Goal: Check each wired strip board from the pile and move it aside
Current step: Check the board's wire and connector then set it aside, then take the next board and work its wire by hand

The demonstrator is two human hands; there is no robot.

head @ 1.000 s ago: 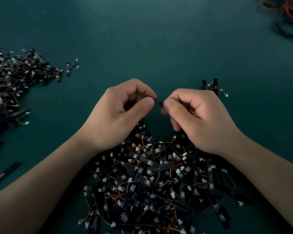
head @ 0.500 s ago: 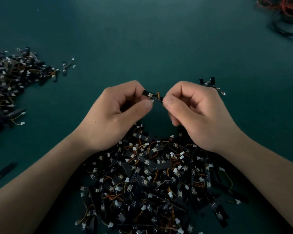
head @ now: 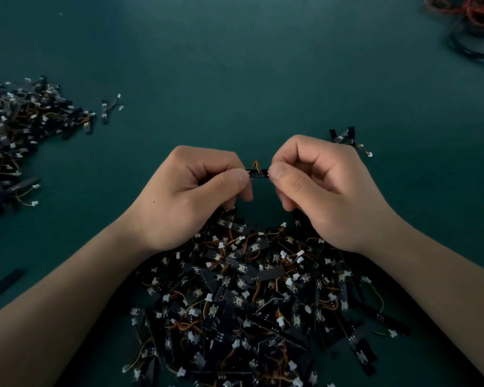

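A small black strip board (head: pixel 258 173) with orange and yellow wires at its top hangs level between my two hands, above the table. My left hand (head: pixel 190 196) pinches its left end between thumb and forefinger. My right hand (head: pixel 323 188) pinches its right end the same way. Most of the board is hidden by my fingertips. Below my wrists lies the big pile of wired strip boards (head: pixel 252 303), black with white connectors.
A second heap of strip boards (head: pixel 14 135) spreads along the left edge, with one loose board (head: pixel 106 110) beside it. Two boards (head: pixel 344 135) lie just behind my right hand. Red and black cables (head: pixel 472 20) sit at the far right corner. The table is dark green.
The board has turned from tilted to level between my fingers, and more of its middle with the wires shows. Both hands have shifted slightly apart.
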